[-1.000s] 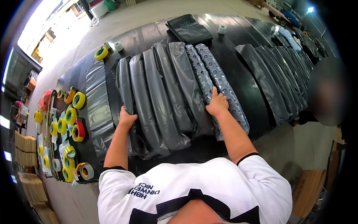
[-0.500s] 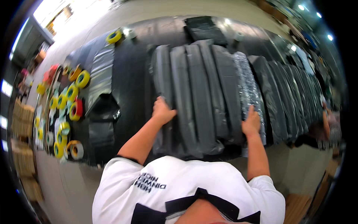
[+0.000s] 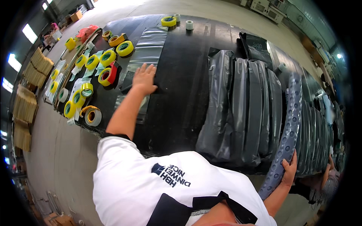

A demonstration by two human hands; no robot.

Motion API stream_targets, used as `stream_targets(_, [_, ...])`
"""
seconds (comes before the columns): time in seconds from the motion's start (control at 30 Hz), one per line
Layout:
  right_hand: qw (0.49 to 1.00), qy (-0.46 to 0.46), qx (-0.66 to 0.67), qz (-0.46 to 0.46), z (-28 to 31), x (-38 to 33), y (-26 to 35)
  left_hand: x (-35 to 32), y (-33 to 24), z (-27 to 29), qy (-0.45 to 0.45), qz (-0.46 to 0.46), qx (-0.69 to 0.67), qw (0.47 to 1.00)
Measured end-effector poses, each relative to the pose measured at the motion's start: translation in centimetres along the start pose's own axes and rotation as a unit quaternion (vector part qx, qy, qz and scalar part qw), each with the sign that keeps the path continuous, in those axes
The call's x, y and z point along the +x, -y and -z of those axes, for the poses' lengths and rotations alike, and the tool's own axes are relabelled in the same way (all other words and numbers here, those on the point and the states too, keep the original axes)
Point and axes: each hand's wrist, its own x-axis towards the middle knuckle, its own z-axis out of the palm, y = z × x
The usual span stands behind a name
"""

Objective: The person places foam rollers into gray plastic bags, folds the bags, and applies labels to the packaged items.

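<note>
My right hand [image 3: 288, 171] is closed around the lower part of a long blue-grey roll [image 3: 290, 128] with round dimples, which leans upright at the table's near right. With fingers spread, my left hand [image 3: 143, 81] is over the flat dark plastic bags [image 3: 149, 51] left of the table's middle; whether it touches them I cannot tell. Several long packages in dark grey plastic [image 3: 240, 109] lie side by side between my hands, nearer the right one. Beyond them a folded black plastic bag [image 3: 256, 49] lies on the table.
Yellow tape rolls [image 3: 107, 58] and a red tape dispenser [image 3: 108, 75] cover the left end of the black table [image 3: 181, 98]. White rolls [image 3: 189, 25] stand at its far edge. More grey packages [image 3: 311, 132] extend right, near another person's arm [image 3: 325, 179]. Cardboard stacks [image 3: 25, 101] stand far left.
My left hand has left the grey packages and moved left to the flat bags. My right hand now grips the dimpled roll, raised from beside the packages. The view has shifted left.
</note>
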Motion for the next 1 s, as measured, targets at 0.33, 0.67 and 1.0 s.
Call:
stream_targets(0.33, [0.971, 0.104, 0.203, -0.07, -33.6, -11.3, -0.6, -8.9, 11.2, -5.5, -0.085, -0.274, -0.05, 0.957])
stream_targets(0.67, [0.922, 0.265, 0.082, -0.272, -44.3, -14.5, -7.4, -15.3, 15.6, -5.5, 0.136, -0.185, -0.294, 0.928])
stream_targets(1.0, [0.936, 0.305, 0.034, -0.173, -44.7, -17.4, -3.7, -13.7, 16.4, -9.7, 0.127, -0.226, -0.106, 0.96])
